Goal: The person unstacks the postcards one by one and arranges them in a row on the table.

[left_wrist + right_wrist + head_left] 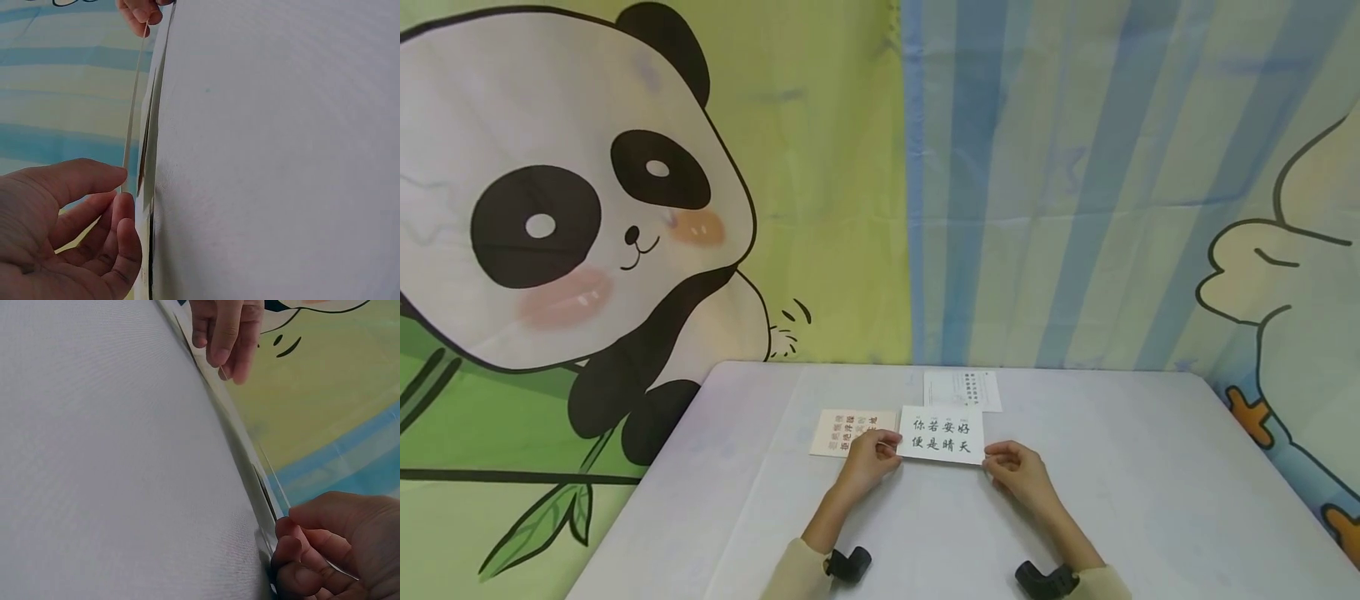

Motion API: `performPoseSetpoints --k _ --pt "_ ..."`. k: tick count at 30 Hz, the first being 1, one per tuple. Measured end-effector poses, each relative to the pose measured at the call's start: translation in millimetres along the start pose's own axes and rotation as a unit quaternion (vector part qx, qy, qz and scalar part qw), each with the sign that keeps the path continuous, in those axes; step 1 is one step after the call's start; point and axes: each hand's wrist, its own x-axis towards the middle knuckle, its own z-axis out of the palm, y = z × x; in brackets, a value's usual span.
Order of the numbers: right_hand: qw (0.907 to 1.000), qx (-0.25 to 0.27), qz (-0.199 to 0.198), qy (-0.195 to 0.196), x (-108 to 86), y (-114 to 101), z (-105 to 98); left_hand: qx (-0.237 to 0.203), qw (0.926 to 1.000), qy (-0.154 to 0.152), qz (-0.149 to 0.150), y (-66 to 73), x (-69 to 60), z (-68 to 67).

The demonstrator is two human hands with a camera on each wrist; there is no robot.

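Beige sleeves (797, 572) led to left hand (868, 460) and right hand (1021, 472), pinching a probably light, stiff, white rectangular card (942, 434) by its sides toward the white table's (1157, 500) far edge.

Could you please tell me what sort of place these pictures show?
Probably an indoor activity or recording corner, though I cannot be certain: a panda-printed cloth hangs behind a white-covered table, and fingers hold a lettered card above it.
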Motion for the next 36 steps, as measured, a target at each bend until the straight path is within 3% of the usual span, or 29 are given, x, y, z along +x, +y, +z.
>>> performPoseSetpoints --k 8,16,36 --pt "0.9999 -0.009 -0.012 -0.002 -0.7 5 1 0.018 0.9998 0.006 0.000 -1.9 -2.9 3.7" --pt "0.9984 -0.042 -0.039 -0.001 -0.1 7 3 0.007 0.9998 0.019 0.002 -6.1 -5.9 5.4" --pt "0.9951 -0.081 -0.058 0.006 -3.8 10 6 0.005 0.9997 0.024 0.008 -14.6 -8.0 7.7"
